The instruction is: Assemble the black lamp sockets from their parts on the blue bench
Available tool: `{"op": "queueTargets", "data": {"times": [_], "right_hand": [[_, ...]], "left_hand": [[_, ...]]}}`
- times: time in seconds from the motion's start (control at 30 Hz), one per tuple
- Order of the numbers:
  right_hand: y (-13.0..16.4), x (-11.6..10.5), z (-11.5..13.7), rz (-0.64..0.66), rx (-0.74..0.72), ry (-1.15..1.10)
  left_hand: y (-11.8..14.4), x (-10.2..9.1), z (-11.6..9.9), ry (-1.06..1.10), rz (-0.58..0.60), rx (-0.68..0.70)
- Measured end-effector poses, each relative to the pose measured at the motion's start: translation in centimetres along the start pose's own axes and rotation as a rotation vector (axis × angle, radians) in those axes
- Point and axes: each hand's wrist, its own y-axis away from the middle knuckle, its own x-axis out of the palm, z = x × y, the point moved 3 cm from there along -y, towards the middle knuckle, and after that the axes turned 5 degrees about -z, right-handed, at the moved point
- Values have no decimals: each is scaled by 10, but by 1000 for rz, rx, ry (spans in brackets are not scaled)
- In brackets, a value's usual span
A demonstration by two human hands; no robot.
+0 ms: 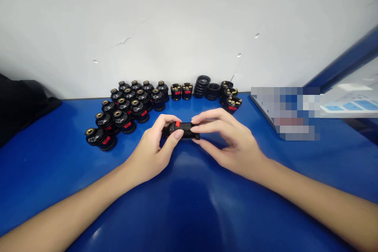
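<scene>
A black lamp holder (186, 130) with a red switch lies sideways between my hands, just above the blue table. My left hand (155, 141) wraps round its left end, with the thumb pressed on the near side below the red switch. At the right end, the curved fingertips and thumb of my right hand (232, 139) grip the rim from above and below. My left fingers partly hide the lamp holder's left end.
Several finished-looking lamp holders (128, 122) with brass tops stand in rows at left. Along the wall are two open socket bodies (181, 91), stacked black threaded rings (202, 86) and more open sockets (233, 104). A blurred-out panel (262, 112) lies at right on the blue table (189, 204).
</scene>
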Motion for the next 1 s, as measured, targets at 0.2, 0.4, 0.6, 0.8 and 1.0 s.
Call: {"op": "queueTargets", "data": {"times": [0.2, 0.4, 0.6, 0.8, 1.0], "right_hand": [[0, 2, -1, 30, 88, -47], [0, 6, -3, 87, 246, 27], [-1, 0, -1, -10, 77, 50], [1, -1, -4, -71, 130, 20], [2, -4, -5, -138, 206, 108]], "left_hand": [[-1, 0, -3, -31, 6, 25], [-1, 0, -4, -35, -4, 43], [-2, -1, 0, -25, -40, -5], [-3, -2, 2, 6, -87, -28], [-2, -2, 3, 23, -86, -32]]}}
